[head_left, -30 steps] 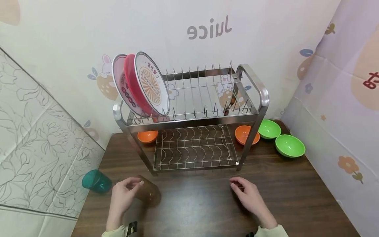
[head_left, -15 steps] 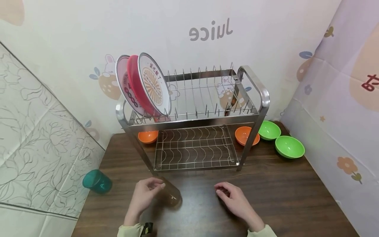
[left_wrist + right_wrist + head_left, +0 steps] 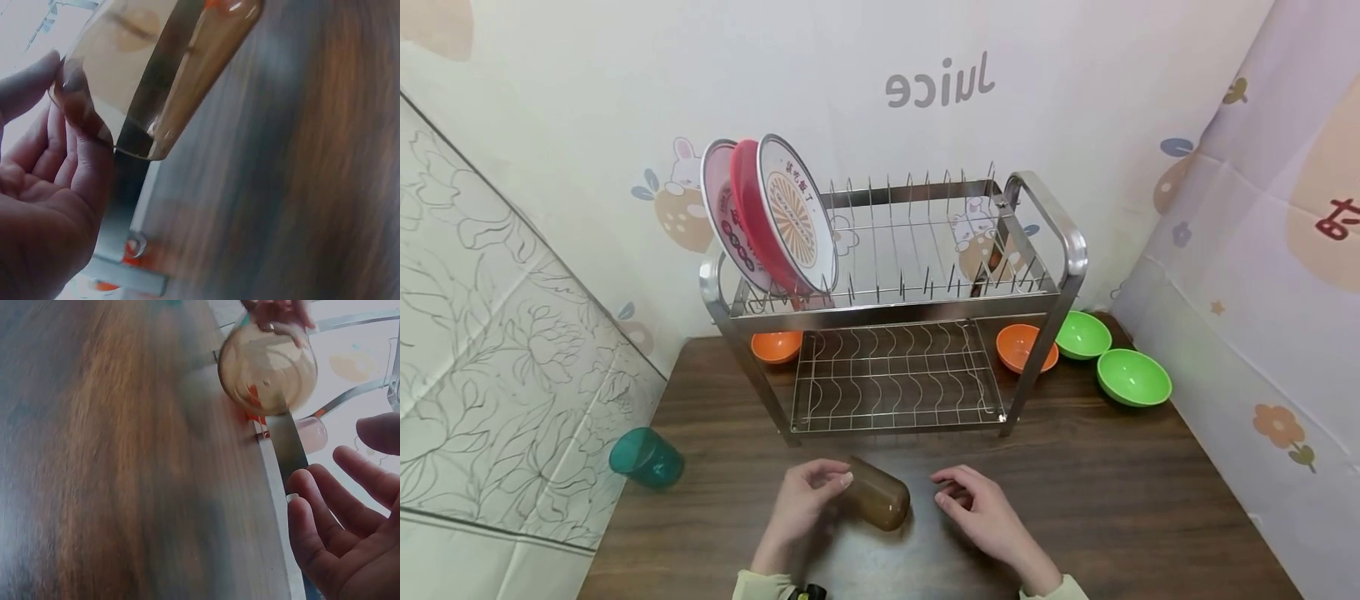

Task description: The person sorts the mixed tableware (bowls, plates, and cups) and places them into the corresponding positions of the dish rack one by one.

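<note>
My left hand [image 3: 802,502] pinches a see-through brown cup [image 3: 881,497] by its rim, thumb and fingers on either side of the wall. The cup lies tilted in the air over the table, its base pointing right toward my other hand. In the left wrist view the rim of the cup [image 3: 169,81] sits between thumb and fingers. My right hand [image 3: 983,510] is a short way right of the base, fingers loosely bent and holding nothing. From the right wrist, the round base of the cup [image 3: 267,375] faces the open fingers [image 3: 350,506].
Behind the hands stands a two-tier metal dish rack [image 3: 887,315], several plates [image 3: 797,215] upright at its upper left. A teal cup [image 3: 647,458] is on the table at left. Orange bowls [image 3: 1021,348] sit by the rack's lower sides, green bowls [image 3: 1133,377] at right.
My left hand has carried the brown cup rightward to the middle, in front of the rack. My right hand has moved left toward it. The head view has shifted slightly.
</note>
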The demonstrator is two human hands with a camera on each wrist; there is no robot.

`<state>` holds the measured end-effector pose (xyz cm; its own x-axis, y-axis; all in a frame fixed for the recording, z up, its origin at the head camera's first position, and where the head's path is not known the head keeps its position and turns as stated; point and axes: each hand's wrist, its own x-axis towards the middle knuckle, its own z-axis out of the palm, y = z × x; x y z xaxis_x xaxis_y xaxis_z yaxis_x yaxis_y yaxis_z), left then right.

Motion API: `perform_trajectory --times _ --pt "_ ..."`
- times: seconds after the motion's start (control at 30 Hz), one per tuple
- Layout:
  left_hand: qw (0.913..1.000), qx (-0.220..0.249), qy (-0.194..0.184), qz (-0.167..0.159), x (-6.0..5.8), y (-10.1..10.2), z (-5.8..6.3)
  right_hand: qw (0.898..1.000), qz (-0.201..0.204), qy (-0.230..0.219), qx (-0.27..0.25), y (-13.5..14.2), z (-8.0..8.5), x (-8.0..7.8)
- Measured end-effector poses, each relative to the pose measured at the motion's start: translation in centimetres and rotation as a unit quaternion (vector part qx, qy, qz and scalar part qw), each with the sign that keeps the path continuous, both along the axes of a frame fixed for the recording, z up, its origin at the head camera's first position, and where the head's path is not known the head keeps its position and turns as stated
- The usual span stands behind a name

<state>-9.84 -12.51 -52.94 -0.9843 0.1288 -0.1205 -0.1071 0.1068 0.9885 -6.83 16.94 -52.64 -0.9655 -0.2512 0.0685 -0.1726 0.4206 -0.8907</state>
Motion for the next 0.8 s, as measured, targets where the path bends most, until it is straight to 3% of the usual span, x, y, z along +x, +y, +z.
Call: perform_trajectory --times 0.17,0.37,0.63,0.8 --pt "0.9957 0.083 -0.034 0.023 0.2 0.9 -0.8 1.000 0.009 0.000 -0.025 -0.2 0.2 0.1" --pt "0.9836 0.167 -0.061 0.028 0.7 2.0 -1.9 0.997 0.043 0.006 -0.060 -0.3 0.1 0.1" --pt "0.9581 0.260 -0.120 0.011 1.1 2.5 -2.9 0.995 0.064 0.054 -0.050 -0.6 0.0 0.2" --pt "0.9336 0.326 -0.148 -0.002 1.1 2.4 -3.6 0.993 0.073 0.083 -0.048 -1.0 -0.1 0.3"
